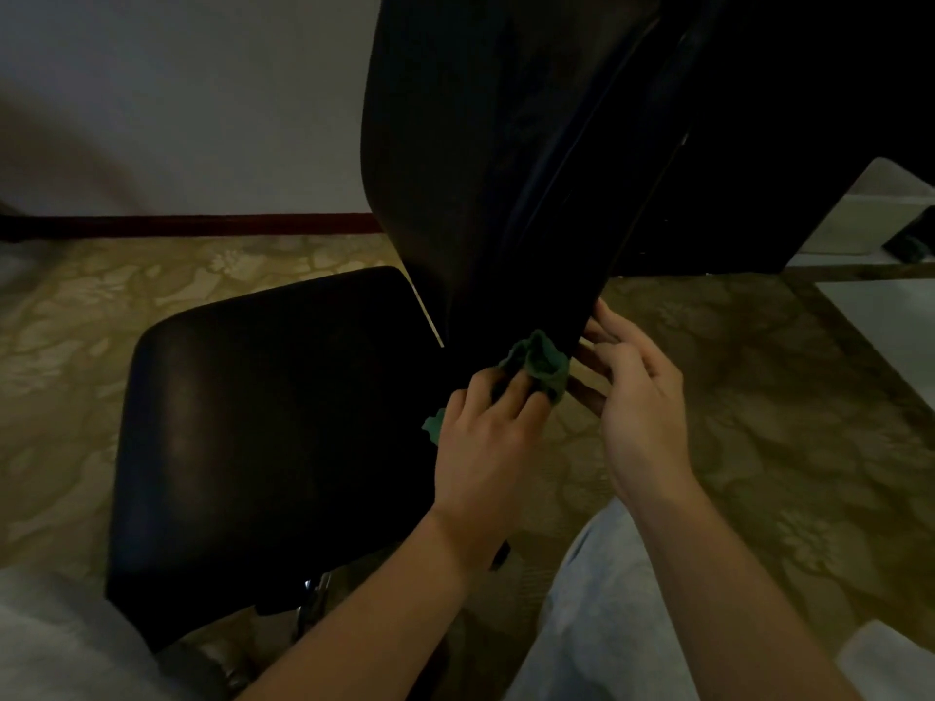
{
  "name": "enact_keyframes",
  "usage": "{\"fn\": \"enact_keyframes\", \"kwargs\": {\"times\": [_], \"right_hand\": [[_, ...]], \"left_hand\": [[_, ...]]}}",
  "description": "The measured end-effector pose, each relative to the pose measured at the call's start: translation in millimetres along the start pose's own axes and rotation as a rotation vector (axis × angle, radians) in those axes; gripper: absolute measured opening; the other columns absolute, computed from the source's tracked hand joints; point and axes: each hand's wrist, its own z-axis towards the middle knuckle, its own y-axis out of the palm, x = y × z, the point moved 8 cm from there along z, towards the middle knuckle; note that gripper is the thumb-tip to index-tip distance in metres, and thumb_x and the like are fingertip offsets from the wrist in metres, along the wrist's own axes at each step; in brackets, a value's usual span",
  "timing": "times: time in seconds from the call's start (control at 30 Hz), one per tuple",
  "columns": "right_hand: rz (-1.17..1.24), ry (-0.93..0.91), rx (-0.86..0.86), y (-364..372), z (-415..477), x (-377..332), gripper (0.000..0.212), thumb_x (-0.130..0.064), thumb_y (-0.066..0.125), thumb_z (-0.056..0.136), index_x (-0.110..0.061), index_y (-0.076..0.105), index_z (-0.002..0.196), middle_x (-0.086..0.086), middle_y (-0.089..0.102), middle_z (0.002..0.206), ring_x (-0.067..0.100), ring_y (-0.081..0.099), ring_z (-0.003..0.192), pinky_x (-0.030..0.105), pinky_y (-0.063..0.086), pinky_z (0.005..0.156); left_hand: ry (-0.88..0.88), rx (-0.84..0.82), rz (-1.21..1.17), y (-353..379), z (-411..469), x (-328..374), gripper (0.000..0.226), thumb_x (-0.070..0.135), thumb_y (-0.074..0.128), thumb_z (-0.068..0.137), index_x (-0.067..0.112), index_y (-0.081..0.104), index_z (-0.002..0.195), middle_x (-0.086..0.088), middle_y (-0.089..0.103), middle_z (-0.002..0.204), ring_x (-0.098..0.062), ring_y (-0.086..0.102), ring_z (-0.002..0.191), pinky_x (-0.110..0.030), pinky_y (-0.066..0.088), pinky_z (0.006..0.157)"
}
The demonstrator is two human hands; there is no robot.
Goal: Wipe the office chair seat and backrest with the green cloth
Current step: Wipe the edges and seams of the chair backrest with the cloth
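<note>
The black office chair fills the middle of the view, its seat (263, 422) low on the left and its tall backrest (485, 159) rising towards the top. My left hand (485, 437) presses the bunched green cloth (539, 364) against the bottom of the backrest, fingers lying over the cloth. One corner of the cloth sticks out below my thumb. My right hand (632, 392) holds the backrest's lower right edge, fingertips on the rim and thumb behind it.
Patterned beige carpet (759, 397) surrounds the chair. A white wall with a dark red skirting board (192, 226) runs behind. A dark cabinet (789, 118) stands at the upper right. My light trouser leg (607, 624) is at the bottom, with the chair's metal base (313, 599) under the seat.
</note>
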Motion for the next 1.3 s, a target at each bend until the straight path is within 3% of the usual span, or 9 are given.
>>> {"fn": "enact_keyframes", "kwargs": {"times": [0.17,0.23,0.37,0.47,0.67,0.8,0.93,1.13,1.3], "right_hand": [[-0.024,-0.022,-0.01,3,-3,0,0.042,-0.006,0.04,0.103,-0.037,0.06,0.123,-0.017,0.07,0.114,0.004,0.065,0.111,0.037,0.055,0.095],[-0.041,-0.033,-0.005,2,-2,2,0.042,-0.007,0.043,0.102,-0.038,0.06,0.125,-0.017,0.07,0.115,0.004,0.064,0.112,0.04,0.053,0.098],[-0.02,-0.033,0.028,3,-1,3,0.039,-0.008,0.043,0.102,-0.03,0.062,0.128,-0.015,0.072,0.112,0.005,0.066,0.109,0.039,0.055,0.095],[-0.011,-0.03,0.029,4,-3,1,0.038,-0.008,0.041,0.103,-0.031,0.062,0.125,-0.014,0.072,0.112,0.005,0.066,0.108,0.036,0.056,0.094],[-0.042,-0.019,0.033,3,-2,-1,0.042,-0.01,0.043,0.103,-0.046,0.062,0.11,-0.021,0.071,0.108,0.0,0.065,0.108,0.034,0.056,0.094],[-0.032,-0.025,0.034,3,-3,0,0.039,-0.009,0.042,0.103,-0.038,0.062,0.12,-0.02,0.071,0.108,0.0,0.065,0.107,0.029,0.056,0.092],[-0.018,-0.035,0.021,5,-4,-1,0.039,-0.008,0.04,0.103,-0.03,0.06,0.129,-0.019,0.071,0.11,0.003,0.066,0.108,0.029,0.056,0.092],[-0.007,-0.029,0.026,4,-2,2,0.039,-0.008,0.042,0.103,-0.039,0.061,0.119,-0.019,0.071,0.11,0.003,0.066,0.108,0.035,0.056,0.094],[-0.034,-0.049,0.022,3,-2,3,0.04,-0.009,0.047,0.1,-0.04,0.059,0.122,-0.019,0.07,0.114,0.003,0.066,0.106,0.038,0.055,0.095]], "left_hand": [[-0.081,-0.055,-0.042,19,-41,-30,0.026,0.015,0.071,0.079,0.02,0.075,0.104,-0.001,0.071,0.125,-0.033,0.059,0.115,-0.044,0.056,0.083],[-0.092,0.011,-0.073,6,-49,-40,0.025,0.012,0.069,0.083,0.016,0.075,0.108,-0.005,0.067,0.133,-0.034,0.056,0.12,-0.048,0.056,0.09],[-0.072,0.238,-0.206,-45,-23,-45,0.042,0.009,0.062,0.094,0.01,0.059,0.136,-0.01,0.056,0.146,-0.029,0.052,0.128,-0.037,0.042,0.105],[-0.028,0.247,-0.196,-54,4,-40,0.043,0.012,0.06,0.098,0.009,0.056,0.141,-0.017,0.046,0.151,-0.03,0.048,0.133,-0.037,0.039,0.112],[-0.155,0.135,-0.166,-29,9,-40,0.04,0.022,0.053,0.099,0.028,0.06,0.138,-0.02,0.035,0.151,-0.04,0.04,0.13,-0.052,0.046,0.104],[-0.226,0.111,-0.123,-27,8,-34,0.046,0.032,0.036,0.099,0.035,0.058,0.139,-0.018,0.034,0.149,-0.041,0.041,0.126,-0.051,0.048,0.099],[-0.26,0.067,-0.04,-13,2,-26,0.043,0.035,0.04,0.1,0.039,0.055,0.14,-0.021,0.039,0.147,-0.043,0.046,0.124,-0.052,0.047,0.092],[-0.281,0.048,-0.003,8,-14,-35,0.044,0.029,0.043,0.096,0.037,0.061,0.136,-0.019,0.04,0.143,-0.041,0.051,0.117,-0.051,0.048,0.085],[-0.286,-0.036,-0.073,33,-54,-45,0.048,0.013,0.068,0.087,0.032,0.066,0.131,-0.018,0.04,0.147,-0.039,0.052,0.12,-0.052,0.053,0.089]]}}
